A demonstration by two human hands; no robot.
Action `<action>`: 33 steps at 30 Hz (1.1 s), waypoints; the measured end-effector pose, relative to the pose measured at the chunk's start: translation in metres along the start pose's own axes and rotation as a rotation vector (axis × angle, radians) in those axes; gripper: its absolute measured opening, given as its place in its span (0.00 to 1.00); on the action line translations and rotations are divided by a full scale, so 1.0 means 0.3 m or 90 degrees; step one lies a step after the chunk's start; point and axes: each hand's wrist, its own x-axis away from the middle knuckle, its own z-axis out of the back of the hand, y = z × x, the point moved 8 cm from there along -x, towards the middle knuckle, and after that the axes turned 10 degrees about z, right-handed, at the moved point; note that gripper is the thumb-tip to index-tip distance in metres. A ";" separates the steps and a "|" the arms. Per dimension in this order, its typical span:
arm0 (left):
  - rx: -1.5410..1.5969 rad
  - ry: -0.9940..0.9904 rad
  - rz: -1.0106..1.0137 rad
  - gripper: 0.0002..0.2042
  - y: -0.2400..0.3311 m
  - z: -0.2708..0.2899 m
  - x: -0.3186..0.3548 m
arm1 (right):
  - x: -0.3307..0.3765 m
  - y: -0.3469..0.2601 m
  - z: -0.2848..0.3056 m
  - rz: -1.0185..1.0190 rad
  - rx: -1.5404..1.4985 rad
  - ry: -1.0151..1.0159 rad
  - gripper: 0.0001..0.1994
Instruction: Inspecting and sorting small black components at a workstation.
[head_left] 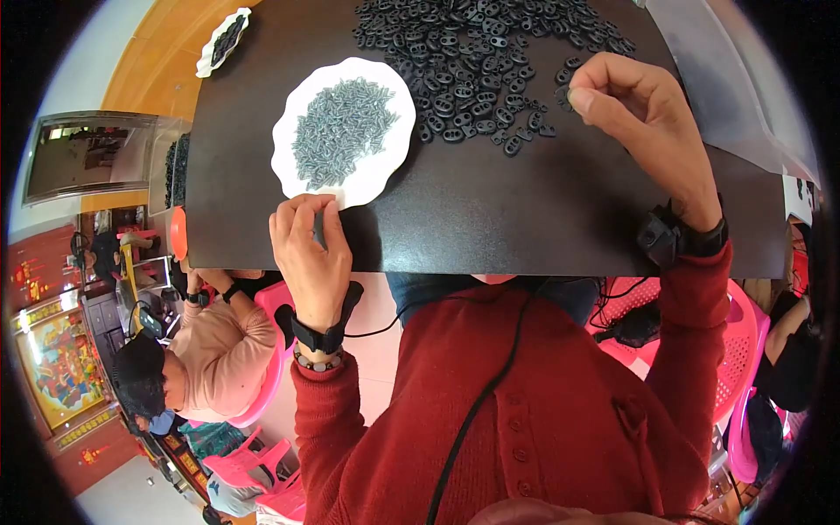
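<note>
What is pinched by the right hand (634, 96) at the black parts pile (486, 52) is hidden, while a grey screw is nipped by the left hand (308, 249) at the white plate (289, 131).

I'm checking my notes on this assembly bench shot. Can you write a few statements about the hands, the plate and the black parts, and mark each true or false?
1. The white plate holds small grey screws. True.
2. The left hand rests on the pile of black parts. False: it is at the near rim of the white plate.
3. The right hand is at the edge of the black parts. True.
4. The parts lie on a white table. False: the board is dark.
</note>
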 end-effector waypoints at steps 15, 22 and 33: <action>-0.118 -0.110 -0.084 0.22 0.211 0.010 -0.047 | 0.012 -0.027 0.015 0.006 0.019 -0.009 0.10; -0.163 -0.099 -0.122 0.27 0.280 -0.079 -0.055 | 0.011 -0.035 0.032 0.002 0.046 -0.034 0.07; -0.122 -0.081 -0.105 0.23 0.282 -0.090 -0.083 | 0.013 -0.036 0.044 0.010 0.046 -0.038 0.09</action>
